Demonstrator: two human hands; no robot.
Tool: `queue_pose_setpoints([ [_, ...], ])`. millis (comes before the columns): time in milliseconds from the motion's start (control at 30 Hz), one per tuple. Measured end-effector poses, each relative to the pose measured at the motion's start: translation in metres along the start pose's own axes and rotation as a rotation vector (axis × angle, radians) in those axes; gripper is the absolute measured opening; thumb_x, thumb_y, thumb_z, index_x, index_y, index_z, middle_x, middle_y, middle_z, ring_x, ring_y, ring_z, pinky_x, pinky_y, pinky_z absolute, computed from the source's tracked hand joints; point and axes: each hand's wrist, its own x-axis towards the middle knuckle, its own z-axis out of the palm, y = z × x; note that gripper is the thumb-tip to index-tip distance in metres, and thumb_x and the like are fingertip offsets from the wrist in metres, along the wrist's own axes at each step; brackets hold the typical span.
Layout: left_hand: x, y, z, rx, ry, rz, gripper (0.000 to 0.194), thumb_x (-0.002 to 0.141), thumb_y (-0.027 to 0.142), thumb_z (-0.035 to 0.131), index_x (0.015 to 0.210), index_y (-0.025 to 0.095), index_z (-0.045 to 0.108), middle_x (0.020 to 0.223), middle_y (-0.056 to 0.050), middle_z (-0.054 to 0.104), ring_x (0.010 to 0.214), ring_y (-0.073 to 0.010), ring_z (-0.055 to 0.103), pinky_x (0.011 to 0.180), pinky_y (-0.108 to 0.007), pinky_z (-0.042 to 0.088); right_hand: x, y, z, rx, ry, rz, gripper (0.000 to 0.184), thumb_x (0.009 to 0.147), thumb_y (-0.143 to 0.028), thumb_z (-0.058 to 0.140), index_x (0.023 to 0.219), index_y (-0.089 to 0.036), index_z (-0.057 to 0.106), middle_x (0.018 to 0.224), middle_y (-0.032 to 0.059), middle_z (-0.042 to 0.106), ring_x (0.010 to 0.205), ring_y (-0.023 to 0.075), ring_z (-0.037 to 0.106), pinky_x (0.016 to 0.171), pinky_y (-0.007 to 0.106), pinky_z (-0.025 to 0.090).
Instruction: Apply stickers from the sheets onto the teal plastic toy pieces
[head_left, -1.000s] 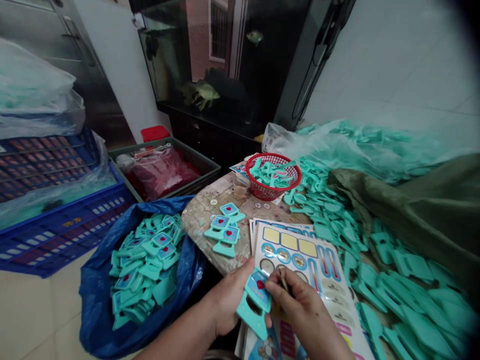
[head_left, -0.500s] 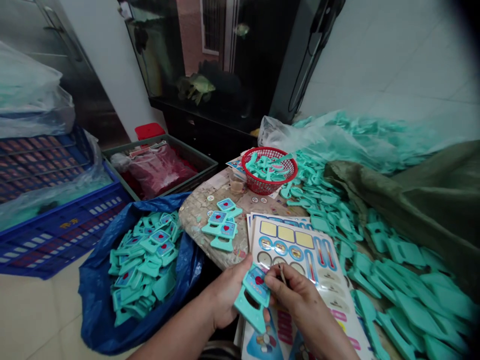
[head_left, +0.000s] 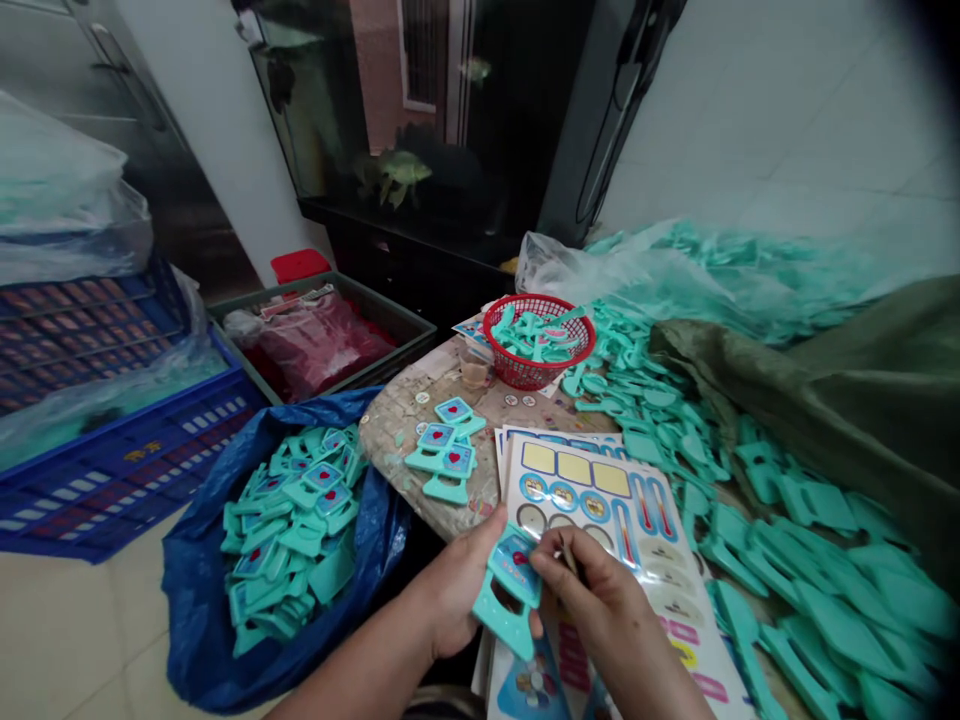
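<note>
My left hand (head_left: 457,590) grips a teal plastic toy piece (head_left: 504,622) with an open frame at its lower end. On its upper face is a blue sticker (head_left: 516,562) with a red heart. My right hand (head_left: 589,580) is closed at the sticker's right edge, pinching a thin stick-like tool (head_left: 570,556), mostly hidden by the fingers. Both hands are over a stack of sticker sheets (head_left: 577,520) printed with yellow squares, thermometers and round shapes. Several teal pieces with heart stickers (head_left: 448,460) lie on the table just beyond my left hand.
A red mesh basket (head_left: 531,375) of small teal parts stands at the table's (head_left: 409,400) back. Loose teal parts (head_left: 795,590) are heaped on the right beside an olive cloth (head_left: 840,370). At left are a blue bag (head_left: 191,590) of stickered pieces and a blue crate (head_left: 127,480).
The view has shifted slightly. My left hand still holds the toy piece, and the fingers of my right hand stay at the sticker's edge with little movement.
</note>
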Motion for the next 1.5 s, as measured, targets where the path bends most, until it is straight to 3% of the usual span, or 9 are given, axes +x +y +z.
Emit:
queue_pose_setpoints([
  [167,0.000,0.001,0.005,-0.029,0.052,0.062,0.049,0.087,0.052,0.038,0.068,0.013,0.061,0.050,-0.002,0.061,0.038,-0.0140,0.056,0.039,-0.024,0.045,0.003,0.000,0.000,-0.259,0.071,-0.163,0.024,0.088,-0.042,0.046,0.074,-0.022,0.049,0.063,-0.0046,0.049,0.056,0.0124,0.052,0.055,0.024,0.041],
  [333,-0.001,0.001,0.006,-0.061,0.049,0.077,0.047,0.084,0.054,0.044,0.067,0.014,0.061,0.051,-0.002,0.061,0.040,-0.0135,0.055,0.044,-0.024,0.043,0.003,0.000,-0.002,-0.369,0.039,-0.261,0.025,0.089,-0.042,0.042,0.074,-0.023,0.049,0.070,-0.0016,0.054,0.060,0.0136,0.054,0.056,0.023,0.044],
  [500,-0.003,0.002,0.007,-0.091,0.031,0.104,0.043,0.086,0.050,0.043,0.081,0.013,0.063,0.055,-0.002,0.063,0.044,-0.0127,0.057,0.048,-0.023,0.043,0.001,0.000,-0.003,-0.550,0.110,-0.436,0.022,0.089,-0.033,0.044,0.073,-0.023,0.054,0.085,0.0028,0.058,0.078,0.0160,0.057,0.069,0.024,0.046],
  [600,-0.005,0.002,0.007,-0.095,0.011,0.108,0.044,0.086,0.051,0.043,0.090,0.013,0.063,0.057,-0.002,0.064,0.045,-0.0139,0.058,0.047,-0.023,0.043,-0.001,0.000,-0.003,-0.594,0.167,-0.482,0.015,0.086,-0.034,0.049,0.083,-0.023,0.059,0.096,0.0051,0.060,0.091,0.0189,0.057,0.078,0.027,0.045],
  [767,-0.006,0.002,0.005,-0.098,-0.003,0.083,0.046,0.085,0.053,0.043,0.088,0.012,0.064,0.056,-0.004,0.064,0.046,-0.0153,0.059,0.046,-0.025,0.046,-0.005,-0.002,-0.001,-0.607,0.107,-0.309,0.023,0.089,-0.041,0.045,0.080,-0.023,0.057,0.073,0.0006,0.060,0.068,0.0156,0.056,0.061,0.024,0.045],
  [900,-0.003,-0.002,0.000,-0.053,-0.013,0.094,0.045,0.083,0.054,0.046,0.089,0.013,0.064,0.055,-0.002,0.063,0.042,-0.0140,0.058,0.042,-0.023,0.047,-0.005,-0.007,0.001,-0.550,0.149,-0.273,0.026,0.085,-0.045,0.049,0.072,-0.022,0.055,0.065,-0.0007,0.057,0.062,0.0146,0.053,0.056,0.023,0.042],
  [1033,-0.002,-0.006,-0.004,-0.017,-0.040,0.092,0.046,0.083,0.052,0.045,0.088,0.011,0.065,0.054,-0.002,0.063,0.036,-0.0146,0.057,0.035,-0.024,0.046,-0.003,-0.010,0.003,-0.385,0.142,-0.198,0.026,0.082,-0.044,0.053,0.068,-0.022,0.052,0.063,-0.0020,0.054,0.058,0.0132,0.051,0.052,0.022,0.042],
  [1233,-0.004,-0.004,-0.003,0.013,-0.047,0.068,0.047,0.087,0.050,0.039,0.090,0.010,0.064,0.051,-0.003,0.062,0.034,-0.0146,0.057,0.034,-0.022,0.046,-0.004,-0.005,0.007,-0.009,0.035,0.065,0.027,0.080,-0.049,0.056,0.077,-0.023,0.050,0.058,-0.0068,0.050,0.042,0.0109,0.052,0.040,0.022,0.038],
  [1500,-0.002,-0.007,-0.008,0.018,-0.108,0.061,0.050,0.085,0.054,0.042,0.096,0.011,0.064,0.057,-0.005,0.065,0.037,-0.0150,0.059,0.036,-0.023,0.047,-0.006,0.004,0.007,0.224,-0.046,0.114,0.022,0.083,-0.043,0.058,0.081,-0.022,0.050,0.055,-0.0066,0.055,0.038,0.0100,0.053,0.039,0.020,0.039],
])
